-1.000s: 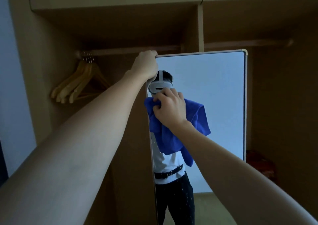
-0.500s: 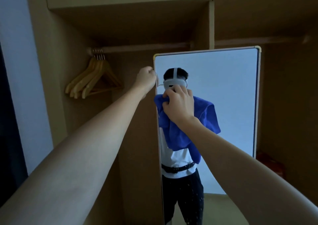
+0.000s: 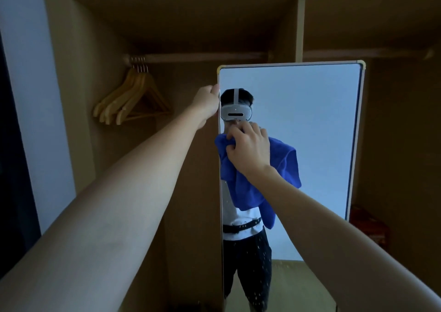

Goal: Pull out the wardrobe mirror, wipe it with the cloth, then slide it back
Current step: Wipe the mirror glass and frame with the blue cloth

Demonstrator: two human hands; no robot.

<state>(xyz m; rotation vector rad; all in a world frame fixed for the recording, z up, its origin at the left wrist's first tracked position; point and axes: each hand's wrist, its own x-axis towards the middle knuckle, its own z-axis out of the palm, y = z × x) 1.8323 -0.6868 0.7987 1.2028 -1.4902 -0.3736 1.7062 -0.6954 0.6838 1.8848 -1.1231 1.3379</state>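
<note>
The tall wardrobe mirror (image 3: 317,125) stands pulled out in front of the open wooden wardrobe, its pale frame facing me. My left hand (image 3: 207,101) grips the mirror's left edge a little below the top corner. My right hand (image 3: 248,148) holds a bunched blue cloth (image 3: 284,168) pressed against the glass near the left side, at upper-middle height. The cloth hangs down below my hand. The glass reflects a person in a headset, white shirt and dark trousers.
Several wooden hangers (image 3: 133,97) hang on the rail (image 3: 195,56) at the left inside the wardrobe. A vertical divider (image 3: 299,25) splits the wardrobe. A reddish box (image 3: 367,225) sits low at the right behind the mirror. A pale wall (image 3: 28,73) lies left.
My left hand slid from the mirror's top corner down onto its left edge. My right hand with the cloth has moved a little lower on the glass. The view shifted left.
</note>
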